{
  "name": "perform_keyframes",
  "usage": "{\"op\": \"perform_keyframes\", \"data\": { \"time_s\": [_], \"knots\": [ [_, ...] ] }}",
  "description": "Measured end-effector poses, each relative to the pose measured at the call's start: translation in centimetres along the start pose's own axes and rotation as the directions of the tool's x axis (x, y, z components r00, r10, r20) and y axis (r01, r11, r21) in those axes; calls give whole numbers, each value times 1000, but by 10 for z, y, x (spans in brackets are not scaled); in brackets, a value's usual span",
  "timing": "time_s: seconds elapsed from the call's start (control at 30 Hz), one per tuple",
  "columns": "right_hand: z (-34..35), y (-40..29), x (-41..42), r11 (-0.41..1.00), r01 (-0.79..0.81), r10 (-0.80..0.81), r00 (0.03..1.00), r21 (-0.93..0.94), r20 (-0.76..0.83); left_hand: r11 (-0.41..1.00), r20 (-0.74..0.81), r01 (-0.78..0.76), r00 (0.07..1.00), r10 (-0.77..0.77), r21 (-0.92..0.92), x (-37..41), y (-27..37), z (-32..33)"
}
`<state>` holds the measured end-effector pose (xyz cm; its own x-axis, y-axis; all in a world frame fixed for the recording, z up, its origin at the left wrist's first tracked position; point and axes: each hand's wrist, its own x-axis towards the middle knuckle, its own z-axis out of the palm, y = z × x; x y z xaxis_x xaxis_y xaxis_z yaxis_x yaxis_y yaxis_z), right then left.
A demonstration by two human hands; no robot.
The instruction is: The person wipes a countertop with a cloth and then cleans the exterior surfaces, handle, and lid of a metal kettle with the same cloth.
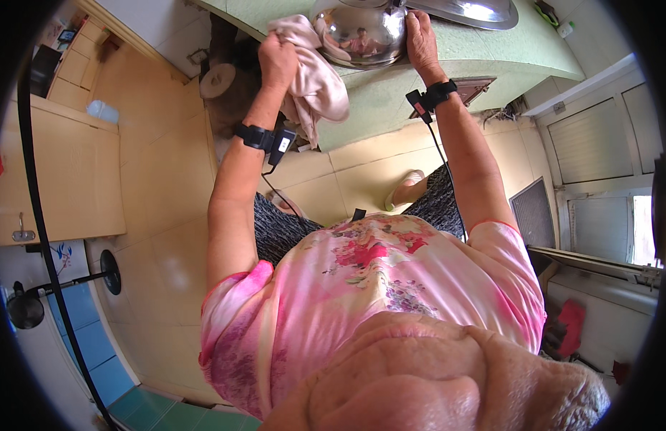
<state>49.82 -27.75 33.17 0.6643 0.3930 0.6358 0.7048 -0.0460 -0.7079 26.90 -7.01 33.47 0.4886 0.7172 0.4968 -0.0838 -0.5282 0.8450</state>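
Note:
My left hand [279, 60] is closed around a bunched pale pink cloth [319, 86], whose folds hang over the counter's front edge. The cloth lies against the left side of a shiny stainless steel kettle [360, 40] at the top of the view. On the kettle's other side, my right hand [422, 42] grips it near the rim, with the fingertips partly hidden. The kettle stands at the front of a pale green counter [489, 51], and its top runs out of the picture. Both wrists wear black straps with small cabled devices.
An oval metal tray [481, 13] lies on the counter right of the kettle. Below it, a small metal door [470, 91] is set in the counter front. A dark recess with a round pale object [218, 81] is left of the counter. Beige tiles [311, 178] cover the floor.

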Motion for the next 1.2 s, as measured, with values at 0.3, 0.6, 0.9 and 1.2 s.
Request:
{"op": "perform_keyframes", "data": {
  "time_s": [0.3, 0.6, 0.9, 1.2],
  "knots": [
    [5, -16, -4, 998, -64, 64, 998, 15, -4, 659, 32, 151, 981, -190, -737, 120, 47, 31],
    [5, -26, -7, 998, -59, 59, 998, -6, -9, 656, 472, 576, 806, -357, -488, 96, 59, 37],
    [15, -6, -4, 1000, 16, -16, 999, -1, -45, 656, 480, 497, 848, -226, -568, 56, 50, 23],
    [19, 0, -1, 999, 48, -48, 999, -24, 0, 980, 122, 84, 991, -62, -180, 87, -64, 17]
  ]
}}
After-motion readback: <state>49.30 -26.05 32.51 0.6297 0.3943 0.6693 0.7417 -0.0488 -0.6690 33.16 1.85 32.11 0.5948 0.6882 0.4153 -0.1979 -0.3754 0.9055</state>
